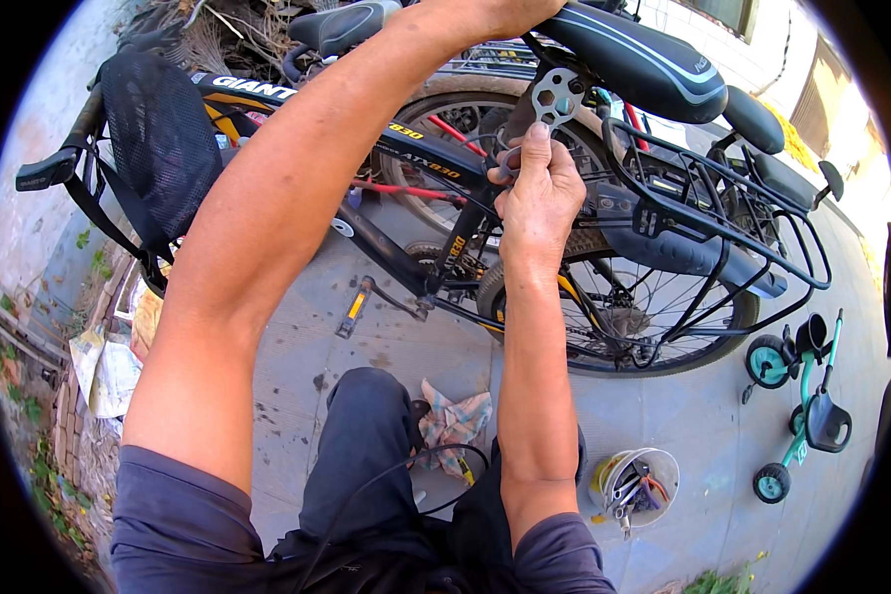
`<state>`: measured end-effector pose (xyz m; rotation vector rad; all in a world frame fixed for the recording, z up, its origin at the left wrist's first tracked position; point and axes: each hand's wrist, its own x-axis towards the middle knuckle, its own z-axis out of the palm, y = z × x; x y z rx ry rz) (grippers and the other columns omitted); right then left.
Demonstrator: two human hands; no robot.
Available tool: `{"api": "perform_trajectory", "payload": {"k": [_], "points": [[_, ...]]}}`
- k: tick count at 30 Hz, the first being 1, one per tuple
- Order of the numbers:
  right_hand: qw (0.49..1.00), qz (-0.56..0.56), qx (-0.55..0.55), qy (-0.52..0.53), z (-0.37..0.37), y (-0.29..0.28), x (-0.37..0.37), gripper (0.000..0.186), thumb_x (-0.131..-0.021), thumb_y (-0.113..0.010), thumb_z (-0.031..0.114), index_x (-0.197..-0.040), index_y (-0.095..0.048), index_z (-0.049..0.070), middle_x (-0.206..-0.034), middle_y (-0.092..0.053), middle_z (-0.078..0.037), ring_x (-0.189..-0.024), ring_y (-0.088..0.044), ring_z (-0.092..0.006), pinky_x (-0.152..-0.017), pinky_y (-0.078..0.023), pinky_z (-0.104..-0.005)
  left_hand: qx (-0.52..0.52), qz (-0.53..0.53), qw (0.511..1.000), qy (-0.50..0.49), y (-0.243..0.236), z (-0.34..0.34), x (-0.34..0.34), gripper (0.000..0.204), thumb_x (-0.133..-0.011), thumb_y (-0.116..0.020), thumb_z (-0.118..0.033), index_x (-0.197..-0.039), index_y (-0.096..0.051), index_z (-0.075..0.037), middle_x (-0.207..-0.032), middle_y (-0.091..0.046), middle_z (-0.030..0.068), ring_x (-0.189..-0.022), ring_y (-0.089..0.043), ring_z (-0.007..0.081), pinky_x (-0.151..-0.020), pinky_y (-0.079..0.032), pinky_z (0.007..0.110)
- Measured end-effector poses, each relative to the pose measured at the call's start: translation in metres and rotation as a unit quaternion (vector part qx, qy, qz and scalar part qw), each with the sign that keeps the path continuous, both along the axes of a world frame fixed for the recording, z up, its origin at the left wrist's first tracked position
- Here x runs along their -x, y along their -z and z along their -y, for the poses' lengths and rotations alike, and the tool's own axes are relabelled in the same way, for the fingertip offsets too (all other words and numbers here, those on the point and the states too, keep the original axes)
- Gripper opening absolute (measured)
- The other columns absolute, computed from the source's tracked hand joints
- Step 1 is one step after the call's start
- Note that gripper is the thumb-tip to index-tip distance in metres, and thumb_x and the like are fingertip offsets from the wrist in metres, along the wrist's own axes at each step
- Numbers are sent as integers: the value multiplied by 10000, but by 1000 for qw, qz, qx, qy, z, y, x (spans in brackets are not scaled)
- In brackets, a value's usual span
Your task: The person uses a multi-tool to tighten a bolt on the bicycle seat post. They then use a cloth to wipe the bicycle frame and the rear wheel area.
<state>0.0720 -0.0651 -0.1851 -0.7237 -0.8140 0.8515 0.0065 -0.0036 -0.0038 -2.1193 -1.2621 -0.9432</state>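
Just past the thumb of your right hand (543, 198), fingers pinched snug on it, sits the flat holed wrench (556, 97), probably light, stiff and slick, so squeeze its faces; left hand (521, 12) by the saddle (653, 64), can't tell its grip

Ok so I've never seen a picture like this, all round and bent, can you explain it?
There's no machine here. A wide fisheye camera worn on someone's head looks down, bending straight edges. Their bare right hand grips a flat, silvery wrench with hexagonal holes, beside a black bicycle's saddle. The left hand is at the saddle's nose, partly cut off. On the paved ground are a crumpled cloth, a bucket of tools and a small teal tricycle.
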Motion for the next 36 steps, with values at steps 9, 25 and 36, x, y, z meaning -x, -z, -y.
{"api": "perform_trajectory", "payload": {"k": [9,25,36], "points": [[1000,6,0,-24,-3,0,1,449,-1031,-541,401,-870,-611,-12,-728,-581,-52,-608,-605,-109,-455,-428,-222,-9,-18,1000,8,1,-3,1,550,-949,-451,-416,-778,-736,23,-825,-692,277,-828,-685,438,-803,-533,518],[998,10,35,-60,1,-7,4,514,-1025,-502,484,-909,-580,-10,-744,-593,-108,-521,-605,-127,-383,-469,-219,-21,-51,998,12,0,-6,2,550,-958,-440,-405,-768,-733,19,-823,-698,257,-831,-684,434,-793,-537,514],[987,-84,-27,-134,-5,-12,25,481,-1036,-484,470,-904,-566,15,-787,-607,-105,-565,-597,-137,-479,-523,-252,-37,-56,998,12,3,-6,4,551,-958,-442,-401,-734,-724,15,-794,-690,264,-815,-681,437,-785,-538,517]]}}
